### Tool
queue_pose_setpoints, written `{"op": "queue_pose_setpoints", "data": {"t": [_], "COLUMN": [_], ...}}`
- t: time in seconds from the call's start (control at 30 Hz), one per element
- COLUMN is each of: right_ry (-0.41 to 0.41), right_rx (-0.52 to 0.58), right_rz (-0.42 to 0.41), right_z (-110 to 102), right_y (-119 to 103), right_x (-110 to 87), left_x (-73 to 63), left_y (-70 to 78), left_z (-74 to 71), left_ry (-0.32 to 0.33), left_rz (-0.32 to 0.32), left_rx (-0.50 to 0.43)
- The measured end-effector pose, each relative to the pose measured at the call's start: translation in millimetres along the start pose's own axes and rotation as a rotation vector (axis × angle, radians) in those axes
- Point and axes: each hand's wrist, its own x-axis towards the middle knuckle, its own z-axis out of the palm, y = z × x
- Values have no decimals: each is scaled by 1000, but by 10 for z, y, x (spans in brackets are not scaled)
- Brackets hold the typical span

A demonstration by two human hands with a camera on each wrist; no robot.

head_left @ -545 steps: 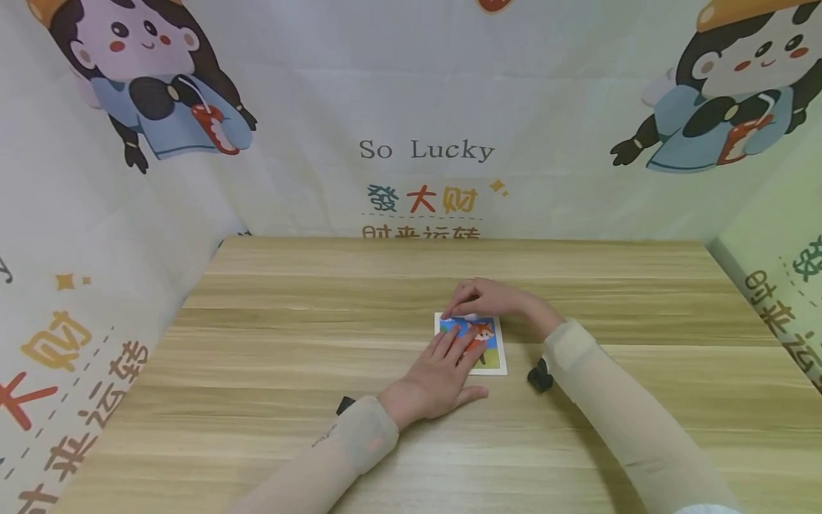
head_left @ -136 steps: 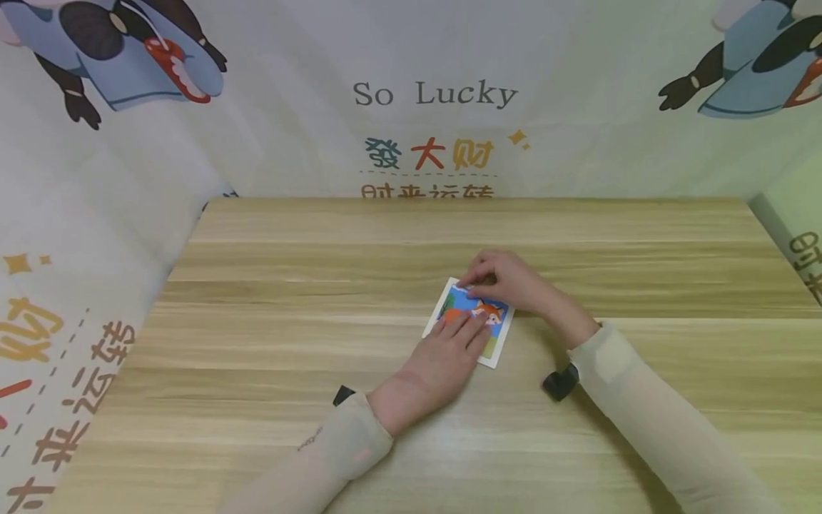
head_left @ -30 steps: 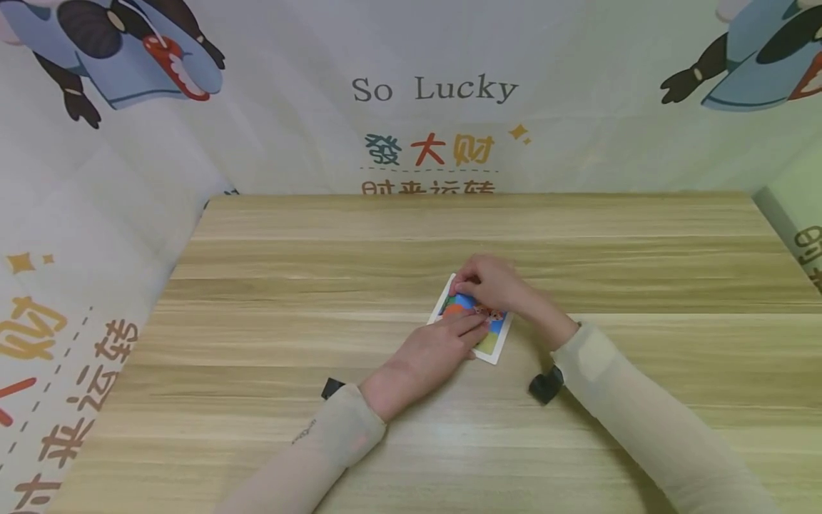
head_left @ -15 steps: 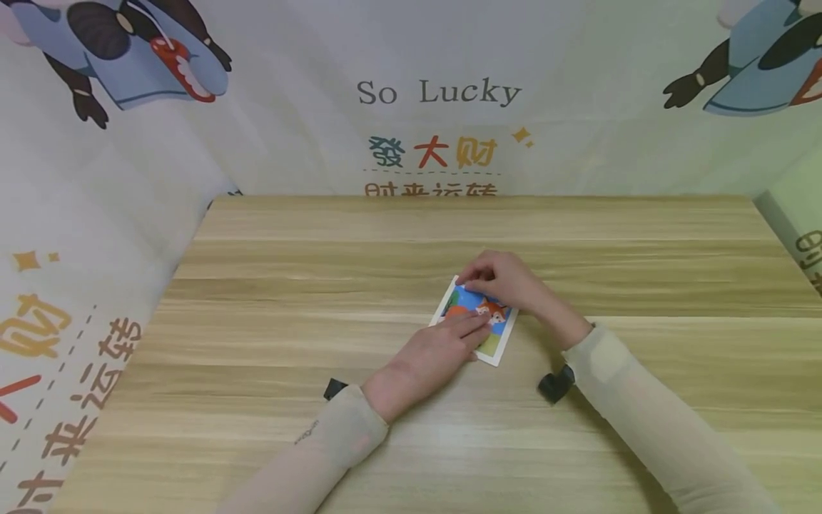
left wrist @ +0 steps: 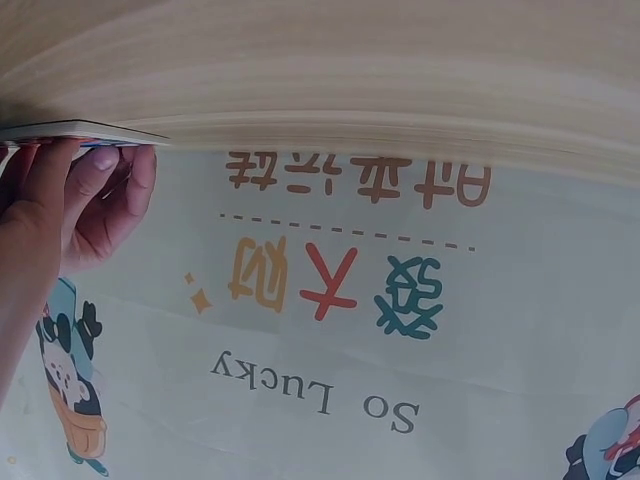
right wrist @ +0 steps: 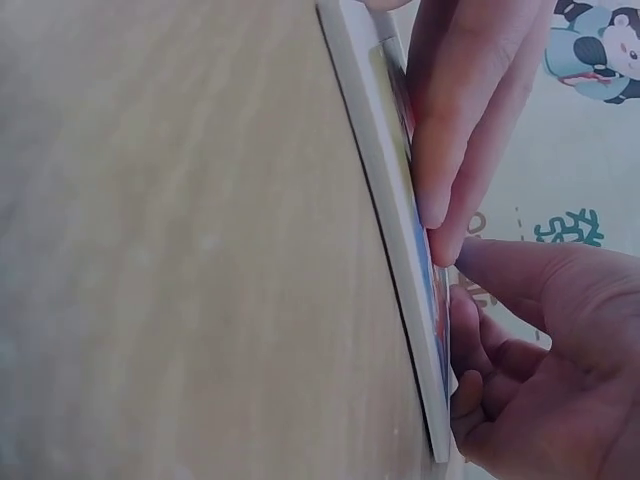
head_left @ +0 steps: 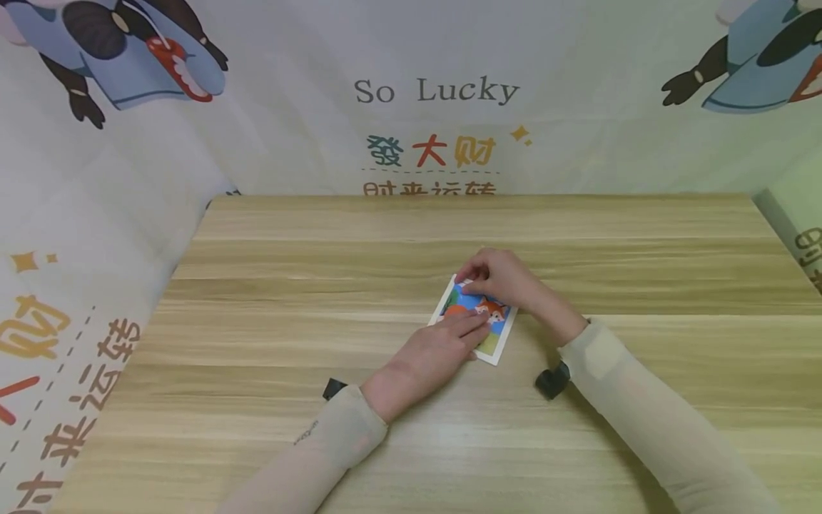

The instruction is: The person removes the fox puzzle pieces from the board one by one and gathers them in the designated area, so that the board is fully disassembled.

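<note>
A small flat board with a fox picture and white border [head_left: 494, 341] lies turned at an angle on the table. Near its lower left, my left hand [head_left: 432, 357] rests extended fingers on the picture, covering part of it. Curled at the far edge, my right hand [head_left: 504, 275] pinches there with thumb and forefinger; the contact is partly hidden. Seen edge-on in the right wrist view, the board [right wrist: 405, 250] has a raised pale rim around the picture. The left wrist view catches only the board's end [left wrist: 85, 130], with the right fingers [left wrist: 140, 180] against it.
The wood-grain table [head_left: 289, 285] extends around the board on every side. Printed cloth [head_left: 289, 128] hangs behind it and at both sides. Black wrist cameras sit by the sleeves, the right one [head_left: 552, 382] just above the tabletop.
Compared with 18 seconds ago, the board is turned clockwise and the head view looks lower. Over the last second, my right fingers shifted slightly toward the far edge; my left hand stayed in place.
</note>
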Motion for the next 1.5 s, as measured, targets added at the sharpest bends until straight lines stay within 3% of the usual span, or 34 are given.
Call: {"op": "queue_pose_setpoints", "data": {"t": [0.43, 0.6, 0.77, 0.93, 1.07, 1.27, 1.5], "right_ry": [-65, -99, -19, 24, 58, 82, 145], "right_rx": [9, -6, 4, -175, -271, -226, -230], "right_rz": [48, 23, 8, -51, -34, 50, 41], "right_z": [25, 5, -14, -14, 19, 87, 163], "right_y": [13, 16, 57, -36, -131, -223, -332], "right_x": [77, 46, -25, -65, -57, -78, -116], "left_x": [-11, -14, -3, -3, 4, 6, 4], "left_y": [-5, -3, 10, 26, 29, 29, 5], "left_z": [35, 37, 27, 11, 0, -1, 12], "left_ry": [11, 15, -1, 5, 7, -11, 14], "left_rz": [2, 2, -1, 2, -4, 3, 25], "left_rx": [-12, -9, -29, -4, 12, 17, 60]}}
